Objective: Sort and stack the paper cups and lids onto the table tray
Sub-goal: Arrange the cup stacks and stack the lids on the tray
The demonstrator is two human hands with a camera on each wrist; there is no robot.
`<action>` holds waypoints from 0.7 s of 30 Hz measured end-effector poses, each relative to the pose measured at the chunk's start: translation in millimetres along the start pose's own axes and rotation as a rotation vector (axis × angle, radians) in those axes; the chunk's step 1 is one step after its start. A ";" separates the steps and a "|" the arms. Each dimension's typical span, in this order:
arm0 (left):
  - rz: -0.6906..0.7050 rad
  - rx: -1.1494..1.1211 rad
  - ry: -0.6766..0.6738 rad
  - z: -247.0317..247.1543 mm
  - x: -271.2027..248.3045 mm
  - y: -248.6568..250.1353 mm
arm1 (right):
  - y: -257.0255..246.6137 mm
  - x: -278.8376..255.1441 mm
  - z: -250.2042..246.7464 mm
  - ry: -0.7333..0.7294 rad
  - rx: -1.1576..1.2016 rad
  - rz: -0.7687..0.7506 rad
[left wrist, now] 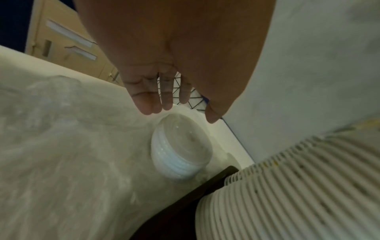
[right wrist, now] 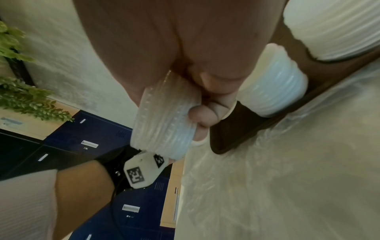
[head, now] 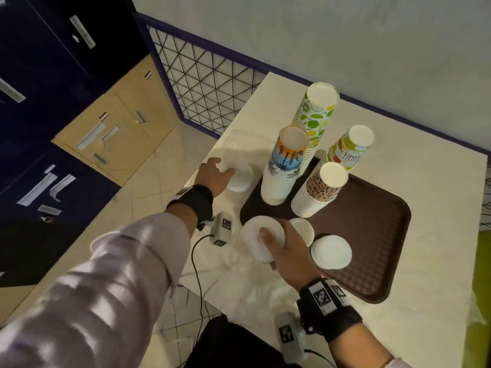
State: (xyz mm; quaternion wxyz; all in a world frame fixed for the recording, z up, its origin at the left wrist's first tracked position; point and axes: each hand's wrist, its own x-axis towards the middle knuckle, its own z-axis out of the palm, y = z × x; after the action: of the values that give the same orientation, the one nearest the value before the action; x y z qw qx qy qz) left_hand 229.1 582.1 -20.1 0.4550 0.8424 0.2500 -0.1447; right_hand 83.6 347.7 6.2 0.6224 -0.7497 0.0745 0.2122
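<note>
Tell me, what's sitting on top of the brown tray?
On the brown tray stand four upside-down cup stacks and, near its front edge, two white lid stacks. The right hand covers part of the smaller lid stack. What is inside the cups cannot be seen.

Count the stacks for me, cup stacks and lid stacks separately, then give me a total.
Cup stacks: 4, on the tray: lemon, palm, summer, leopard.
Lid stacks: 4: right hand, left hand, two on the tray.
Total: 8
</note>
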 end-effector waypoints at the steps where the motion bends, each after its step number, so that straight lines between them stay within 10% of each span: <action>1: -0.003 0.057 -0.020 3.8 5.8 1.9 | 0.8 -1.7 -1.9 0.009 -0.002 0.002; 21: -0.054 0.509 -0.142 35.5 38.8 13.1 | 1.9 -1.4 -27.4 0.068 -0.072 0.013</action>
State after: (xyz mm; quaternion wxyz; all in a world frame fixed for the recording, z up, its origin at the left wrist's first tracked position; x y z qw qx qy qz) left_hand 268.1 557.6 -48.6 0.2406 0.9105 0.1954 -0.2736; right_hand 87.8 320.6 8.8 0.5906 -0.7779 0.0930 0.1933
